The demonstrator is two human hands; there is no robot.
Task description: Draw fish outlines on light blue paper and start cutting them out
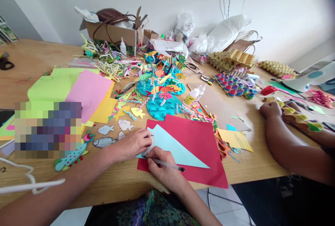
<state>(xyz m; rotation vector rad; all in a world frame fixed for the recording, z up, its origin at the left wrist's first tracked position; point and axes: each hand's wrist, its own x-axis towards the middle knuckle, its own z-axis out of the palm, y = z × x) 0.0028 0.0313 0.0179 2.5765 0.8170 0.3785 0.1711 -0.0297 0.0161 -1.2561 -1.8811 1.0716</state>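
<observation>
My right hand (pixel 164 170) is closed around a pen (pixel 170 165) with a pale, see-through barrel, its tip down at the edge of a small white paper fish cutout (pixel 149 143). With bent fingers, my left hand (pixel 137 142) presses that cutout onto a light blue paper sheet (pixel 172 145) that tapers to a point at the right. Both lie on a larger red paper sheet (pixel 201 131). My fingers cover part of the cutout. Beside my left wrist lie more fish cutouts, among them a grey scaled fish (pixel 104 142) and a pale fish (pixel 125 125).
Ahead stands a turquoise coral-like craft (pixel 159 107) covered in paper fish. Glue bottles (pixel 192 96) and orange scissors (pixel 223 148) are to the right. Coloured paper (pixel 89 93) lies left. Another person's hand (pixel 270 110) rests by a painted egg carton (pixel 295 114).
</observation>
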